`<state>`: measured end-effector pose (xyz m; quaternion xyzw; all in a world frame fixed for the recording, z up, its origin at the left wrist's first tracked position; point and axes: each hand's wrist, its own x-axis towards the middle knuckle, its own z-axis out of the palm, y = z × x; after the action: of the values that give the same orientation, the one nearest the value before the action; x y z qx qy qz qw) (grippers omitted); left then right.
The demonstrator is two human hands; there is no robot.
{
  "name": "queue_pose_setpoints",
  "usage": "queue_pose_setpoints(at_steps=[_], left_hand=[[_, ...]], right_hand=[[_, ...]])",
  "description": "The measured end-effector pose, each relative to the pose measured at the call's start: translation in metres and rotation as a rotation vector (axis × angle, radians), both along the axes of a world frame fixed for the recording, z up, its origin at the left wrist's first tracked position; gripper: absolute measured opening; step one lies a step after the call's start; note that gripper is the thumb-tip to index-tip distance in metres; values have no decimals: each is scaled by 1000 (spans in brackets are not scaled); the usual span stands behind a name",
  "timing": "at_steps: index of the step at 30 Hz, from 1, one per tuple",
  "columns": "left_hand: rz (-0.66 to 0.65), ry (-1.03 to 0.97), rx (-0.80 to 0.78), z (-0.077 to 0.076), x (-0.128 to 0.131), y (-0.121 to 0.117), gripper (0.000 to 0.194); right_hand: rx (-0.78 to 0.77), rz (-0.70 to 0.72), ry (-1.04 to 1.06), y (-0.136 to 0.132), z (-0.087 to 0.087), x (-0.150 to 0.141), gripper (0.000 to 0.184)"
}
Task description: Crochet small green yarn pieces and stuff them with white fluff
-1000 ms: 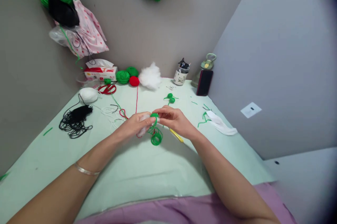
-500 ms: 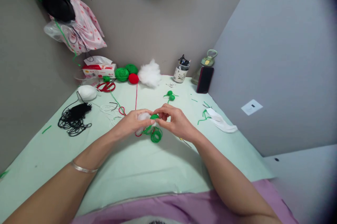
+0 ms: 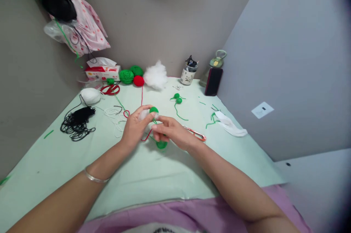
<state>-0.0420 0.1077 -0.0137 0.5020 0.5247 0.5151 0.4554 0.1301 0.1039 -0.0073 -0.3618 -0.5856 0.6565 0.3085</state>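
My left hand (image 3: 134,127) is closed around a small green crocheted piece (image 3: 154,110) with white stuffing (image 3: 143,115) showing at it. My right hand (image 3: 172,132) pinches at the white stuffing just right of the left fingers. Green yarn hangs down from the piece to a small green coil (image 3: 161,145) on the table below my hands. A red yarn strand (image 3: 142,98) runs from under my left hand toward the back. An orange and silver tool (image 3: 196,134) lies on the table just right of my right hand.
On the pale green table (image 3: 153,174): black yarn tangle (image 3: 77,123), white ball (image 3: 90,96), red scissors (image 3: 110,89), tissue box (image 3: 102,72), green balls (image 3: 127,76) and a red ball (image 3: 138,80), white stuffing heap (image 3: 155,75), jar (image 3: 188,76), phone (image 3: 213,81), white cloth (image 3: 229,128). Grey walls enclose it.
My left hand has lifted the green piece up and slightly back. My right hand has moved left and lower, under the piece. The orange and silver tool now lies uncovered on the table.
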Motion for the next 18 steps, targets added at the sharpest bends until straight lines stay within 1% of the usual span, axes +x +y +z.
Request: queue_pose_setpoints(at_steps=[1, 3, 5, 6, 8, 10, 11, 12, 14, 15, 18], left_hand=[[12, -24, -6, -1, 0, 1, 31], [9, -79, -28, -3, 0, 3, 29], [-31, -128, -60, -5, 1, 3, 29], [-58, -148, -77, -6, 2, 3, 30], [-108, -176, -103, -5, 4, 0, 30], [-139, -197, -113, -3, 7, -3, 29], [-146, -204, -112, -2, 8, -4, 29], [-149, -210, -108, -1, 9, -6, 29], [-150, -212, -93, -1, 10, -7, 31], [-154, -205, -85, -2, 10, -8, 31], [-182, -160, -66, -7, 10, -7, 34]], right_hand=[[73, -35, -53, 0, 1, 2, 40], [221, -172, -112, 1, 3, 6, 38], [339, -307, -69, 2, 6, 8, 36], [359, -338, -16, 3, 8, 9, 35], [325, -340, 118, 3, 10, 8, 35], [208, -309, 214, 4, 11, 7, 35], [164, -316, 221, 5, 11, 7, 33], [142, -341, 204, 6, 10, 7, 31], [151, -379, 118, 9, 9, 9, 34], [171, -353, 56, 9, 8, 10, 36], [233, -175, -116, 9, 6, 13, 43]])
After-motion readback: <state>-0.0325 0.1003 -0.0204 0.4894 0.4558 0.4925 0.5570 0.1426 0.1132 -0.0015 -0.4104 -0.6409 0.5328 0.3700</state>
